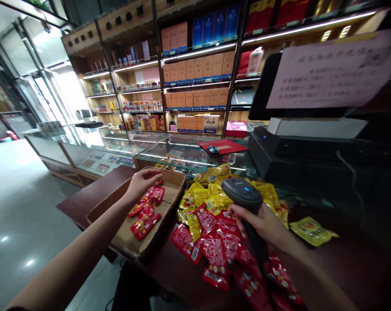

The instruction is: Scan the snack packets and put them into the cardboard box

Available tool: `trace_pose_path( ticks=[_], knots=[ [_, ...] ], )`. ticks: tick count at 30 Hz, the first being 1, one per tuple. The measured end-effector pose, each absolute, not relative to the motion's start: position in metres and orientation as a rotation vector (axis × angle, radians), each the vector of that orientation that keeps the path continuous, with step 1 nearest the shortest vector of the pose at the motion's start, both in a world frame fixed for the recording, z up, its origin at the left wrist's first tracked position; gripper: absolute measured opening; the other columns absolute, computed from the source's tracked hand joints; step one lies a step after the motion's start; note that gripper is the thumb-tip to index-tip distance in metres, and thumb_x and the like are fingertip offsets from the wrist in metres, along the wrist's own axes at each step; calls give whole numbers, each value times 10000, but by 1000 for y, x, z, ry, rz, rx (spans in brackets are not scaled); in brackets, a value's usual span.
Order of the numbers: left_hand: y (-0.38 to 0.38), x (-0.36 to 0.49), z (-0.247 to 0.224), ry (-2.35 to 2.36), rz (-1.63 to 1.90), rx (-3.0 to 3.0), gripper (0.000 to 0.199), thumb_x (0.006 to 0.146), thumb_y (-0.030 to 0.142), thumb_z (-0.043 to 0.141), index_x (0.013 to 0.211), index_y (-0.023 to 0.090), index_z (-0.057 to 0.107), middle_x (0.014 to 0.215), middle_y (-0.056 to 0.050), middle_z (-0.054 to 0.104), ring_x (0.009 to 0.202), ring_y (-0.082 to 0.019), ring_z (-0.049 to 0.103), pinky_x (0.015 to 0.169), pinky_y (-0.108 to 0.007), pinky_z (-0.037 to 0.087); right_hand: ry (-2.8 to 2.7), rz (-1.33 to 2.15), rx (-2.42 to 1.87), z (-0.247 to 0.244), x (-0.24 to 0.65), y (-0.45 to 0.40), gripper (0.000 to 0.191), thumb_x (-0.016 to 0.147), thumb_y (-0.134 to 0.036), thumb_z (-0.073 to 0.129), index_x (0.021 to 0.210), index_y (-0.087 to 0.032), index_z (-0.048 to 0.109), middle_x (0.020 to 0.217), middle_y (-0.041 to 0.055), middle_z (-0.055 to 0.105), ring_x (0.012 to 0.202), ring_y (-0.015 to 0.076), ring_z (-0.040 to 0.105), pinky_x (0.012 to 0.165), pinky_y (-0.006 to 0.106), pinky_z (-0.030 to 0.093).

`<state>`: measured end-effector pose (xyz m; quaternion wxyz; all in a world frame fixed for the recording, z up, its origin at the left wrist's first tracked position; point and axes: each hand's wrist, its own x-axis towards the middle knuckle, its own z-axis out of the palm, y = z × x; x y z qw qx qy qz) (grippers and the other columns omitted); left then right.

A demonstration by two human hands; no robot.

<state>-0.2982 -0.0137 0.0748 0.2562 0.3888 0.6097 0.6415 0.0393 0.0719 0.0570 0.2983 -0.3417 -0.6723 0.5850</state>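
Note:
My right hand (pixel 258 222) is wrapped round the handle of a black barcode scanner (pixel 242 193), whose head is lit by a small blue light. Below and around the scanner lie several red snack packets (pixel 214 252), with a heap of yellow snack packets (pixel 211 196) just behind them. My left hand (pixel 143 183) hovers over a shallow cardboard box (pixel 164 233), fingers loosely bent and apart, with nothing visible in them. Several red packets (pixel 145 220) rest on the bottom of that box. Part of its inside is hidden by my left forearm.
A lone yellow packet (pixel 313 231) lies at the right of the dark brown table (pixel 111 183). Behind it are a glass display counter (pixel 150 149) and a red mat (pixel 224 147). A monitor with a paper sheet (pixel 325 77) stands at the right; stocked shelves (pixel 195 71) line the wall.

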Motion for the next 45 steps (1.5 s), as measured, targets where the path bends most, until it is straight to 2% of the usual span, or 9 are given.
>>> trace_pose_path(
  ticks=[12, 20, 25, 28, 32, 37, 39, 42, 45],
  knots=[
    [72, -191, 38, 1407, 1449, 1213, 415, 621, 418, 830, 912, 142, 726, 848, -63, 737, 761, -161, 675, 695, -275, 550, -1645, 1571, -922, 78, 53, 76, 265, 800, -420, 673, 737, -164, 656, 457, -3, 555, 373, 106, 501, 398, 238, 417],
    [82, -154, 14, 1356, 1298, 1225, 328, 638, 353, 815, 868, 136, 726, 816, -67, 736, 662, -140, 646, 640, -254, 509, -1626, 1544, -902, 82, 58, 80, 243, 807, -381, 643, 738, -148, 643, 439, -24, 539, 366, 93, 495, 406, 219, 403],
    [80, -143, -11, 1399, 1184, 1413, 300, 671, 314, 779, 925, 160, 732, 891, -84, 747, 791, -196, 682, 745, -298, 523, -1568, 1533, -932, 88, 65, 86, 252, 794, -398, 644, 740, -152, 641, 442, -31, 540, 365, 102, 505, 406, 228, 418],
    [77, -137, -17, 1497, 1089, 1594, 297, 718, 303, 719, 988, 180, 734, 863, -65, 744, 770, -199, 671, 708, -290, 500, -1544, 1529, -955, 89, 66, 87, 236, 781, -390, 649, 724, -161, 633, 437, -33, 539, 359, 100, 498, 398, 227, 417],
    [78, -136, -20, 1583, 1018, 1699, 163, 733, 268, 645, 828, 185, 749, 707, -39, 710, 639, -185, 614, 623, -279, 443, -1553, 1539, -962, 87, 64, 84, 253, 780, -398, 645, 710, -155, 634, 430, -29, 538, 351, 92, 477, 386, 220, 404],
    [82, -144, -19, 1568, 852, 1742, 143, 706, 246, 621, 751, 180, 739, 660, -25, 697, 596, -168, 585, 580, -258, 404, -1573, 1550, -924, 85, 62, 83, 258, 794, -393, 638, 737, -141, 641, 436, -21, 540, 364, 93, 490, 395, 215, 395],
    [83, -148, -14, 1572, 889, 1732, 138, 719, 259, 615, 742, 177, 724, 680, -29, 699, 625, -167, 596, 596, -253, 415, -1584, 1541, -919, 85, 62, 83, 254, 797, -384, 636, 733, -139, 638, 435, -18, 538, 366, 92, 491, 399, 215, 390],
    [86, -156, -4, 1565, 1144, 1597, 134, 705, 309, 670, 720, 176, 678, 696, -29, 684, 668, -162, 608, 608, -237, 441, -1617, 1530, -908, 84, 62, 82, 244, 805, -377, 629, 734, -145, 640, 441, -15, 543, 370, 93, 494, 411, 223, 400],
    [86, -167, 8, 1499, 1364, 1235, 274, 675, 413, 734, 768, 185, 614, 689, -1, 650, 603, -142, 600, 547, -235, 473, -1644, 1516, -924, 82, 60, 82, 240, 809, -381, 626, 740, -152, 648, 440, -15, 541, 372, 98, 497, 413, 230, 407]
  ],
)
